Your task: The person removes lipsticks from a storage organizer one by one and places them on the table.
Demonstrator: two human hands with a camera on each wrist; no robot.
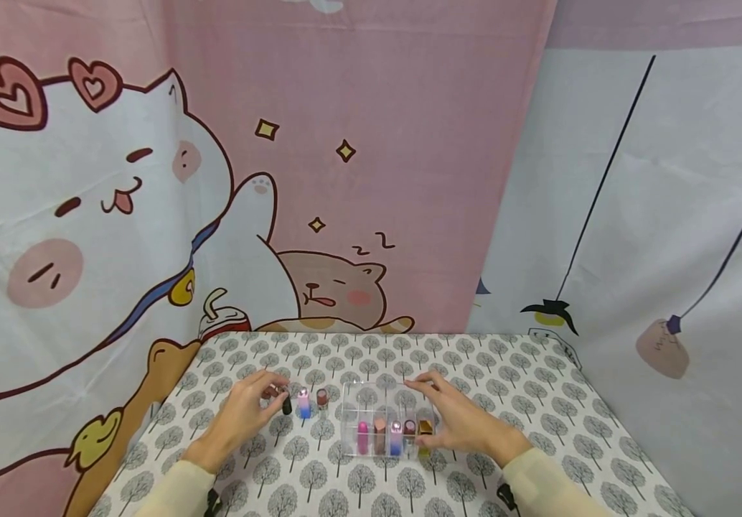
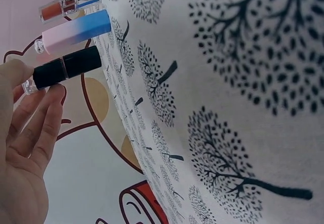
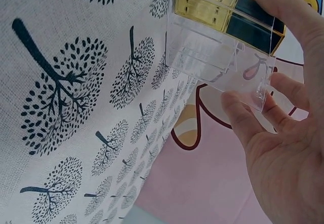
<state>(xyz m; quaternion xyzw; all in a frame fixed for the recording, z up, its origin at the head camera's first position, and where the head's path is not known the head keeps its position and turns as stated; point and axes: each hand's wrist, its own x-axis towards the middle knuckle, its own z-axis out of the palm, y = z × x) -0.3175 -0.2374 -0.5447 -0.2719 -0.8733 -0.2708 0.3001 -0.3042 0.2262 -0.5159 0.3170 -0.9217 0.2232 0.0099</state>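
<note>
At the left of the table, my left hand pinches the top end of a black lipstick tube between thumb and fingers. The tube stands upright, its clear tip mostly covered by the fingers. To its right, in a row, are a pink-and-blue lipstick tube and a clear lip gloss tube with a reddish-brown part. My right hand grips the right side of a clear divided organizer, thumb and fingers spread across its end walls. A gold-and-dark lipstick tube stands in the compartment by that thumb.
The organizer's near row also holds a bright pink tube, a brownish tube, another pink-and-blue tube and a dark red one. A tree-print cloth covers the table. Printed curtains hang behind and beside it.
</note>
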